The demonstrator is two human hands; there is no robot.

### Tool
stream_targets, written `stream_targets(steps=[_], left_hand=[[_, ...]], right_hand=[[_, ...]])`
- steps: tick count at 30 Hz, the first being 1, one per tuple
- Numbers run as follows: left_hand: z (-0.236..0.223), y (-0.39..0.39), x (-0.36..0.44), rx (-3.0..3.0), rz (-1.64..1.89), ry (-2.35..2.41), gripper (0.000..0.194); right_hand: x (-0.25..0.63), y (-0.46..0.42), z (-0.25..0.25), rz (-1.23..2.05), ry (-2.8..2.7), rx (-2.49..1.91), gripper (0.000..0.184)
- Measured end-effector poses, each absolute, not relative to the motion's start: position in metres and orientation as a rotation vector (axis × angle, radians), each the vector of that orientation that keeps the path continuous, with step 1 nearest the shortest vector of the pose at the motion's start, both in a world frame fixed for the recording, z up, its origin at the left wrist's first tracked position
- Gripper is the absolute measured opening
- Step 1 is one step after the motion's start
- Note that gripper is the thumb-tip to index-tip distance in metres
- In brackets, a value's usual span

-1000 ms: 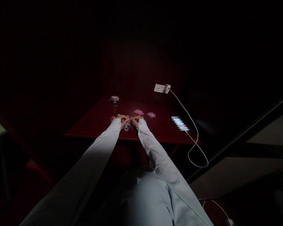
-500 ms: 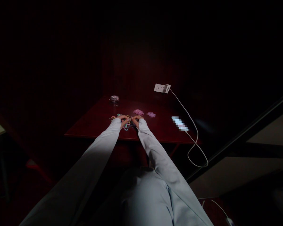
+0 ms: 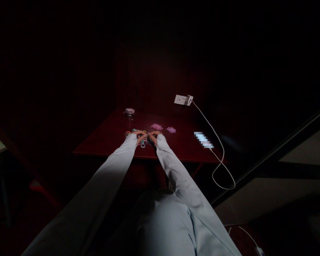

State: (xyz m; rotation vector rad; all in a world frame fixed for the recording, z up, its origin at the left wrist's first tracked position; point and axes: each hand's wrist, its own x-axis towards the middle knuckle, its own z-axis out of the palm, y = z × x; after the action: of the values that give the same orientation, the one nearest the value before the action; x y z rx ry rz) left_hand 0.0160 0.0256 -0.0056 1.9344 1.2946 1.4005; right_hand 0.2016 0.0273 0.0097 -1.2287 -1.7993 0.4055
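Note:
Both of my hands meet over a loose heap of small coloured rings that look like hair ties near the table's front edge. My left hand is closed in a pinch, thumb against fingers. My right hand pinches too, its fingertips almost touching the left ones. Whatever lies between the fingertips is too small to make out. Just beyond my right hand lies a pink pile of thin bands, with a smaller purple pile to its right. My forearms and hands cover part of the heap.
A clear round jar with a pale lid stands at the back left of the dark red table. At the right lies a phone with a blurred screen, its white cable looping from a wall socket past the table edge.
Hardly anything differs. My hands stay pinched together over the heap, with at most a slight shift of the fingers.

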Motion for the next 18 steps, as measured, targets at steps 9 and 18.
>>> stream_targets(steps=[9,18], left_hand=[[-0.0045,0.0245,0.0161,1.931,1.412,1.293,0.033],[-0.0031,0.0228,0.0167,1.911,1.389,1.344,0.030]], right_hand=[[0.2020,0.0285,0.0087,0.396,-1.793,-1.215,0.033],[0.2022,0.0299,0.0056,0.410,-1.782,-1.201,0.034]])
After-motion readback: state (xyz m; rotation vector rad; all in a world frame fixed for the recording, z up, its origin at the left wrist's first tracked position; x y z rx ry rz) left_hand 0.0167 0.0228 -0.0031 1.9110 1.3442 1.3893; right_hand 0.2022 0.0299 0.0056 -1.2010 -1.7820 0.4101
